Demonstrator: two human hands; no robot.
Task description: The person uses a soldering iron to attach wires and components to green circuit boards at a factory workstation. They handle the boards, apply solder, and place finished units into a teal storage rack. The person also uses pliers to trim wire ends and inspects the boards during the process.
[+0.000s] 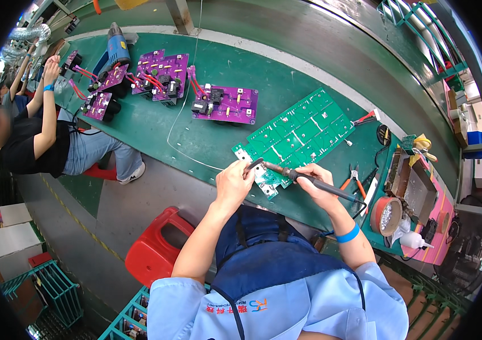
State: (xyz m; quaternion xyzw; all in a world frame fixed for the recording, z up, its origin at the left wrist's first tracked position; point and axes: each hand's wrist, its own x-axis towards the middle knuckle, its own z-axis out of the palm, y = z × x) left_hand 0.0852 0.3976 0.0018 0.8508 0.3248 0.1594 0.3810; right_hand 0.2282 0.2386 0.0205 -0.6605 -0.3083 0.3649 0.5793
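A green circuit board panel (pixel 303 133) lies on the green bench in front of me, its near end under my hands. My right hand (pixel 315 184) is closed round the dark handle of a soldering iron (pixel 331 188). The iron's tip points left and meets the board's near end, next to my left fingertips. My left hand (pixel 233 182) is pinched at that end, where a thin pale solder wire (pixel 172 141) runs into it from above. A small dark strip (pixel 254 164) juts from the left fingertips; its kind is unclear.
Several purple circuit boards (pixel 235 105) and a blue heat gun (pixel 118 50) lie at the left. Orange-handled cutters (pixel 355 177), a round tub (pixel 386 216) and a white squeeze bottle (pixel 412 240) are at the right. A red stool (pixel 153 252) stands below; a co-worker (pixel 37 133) sits far left.
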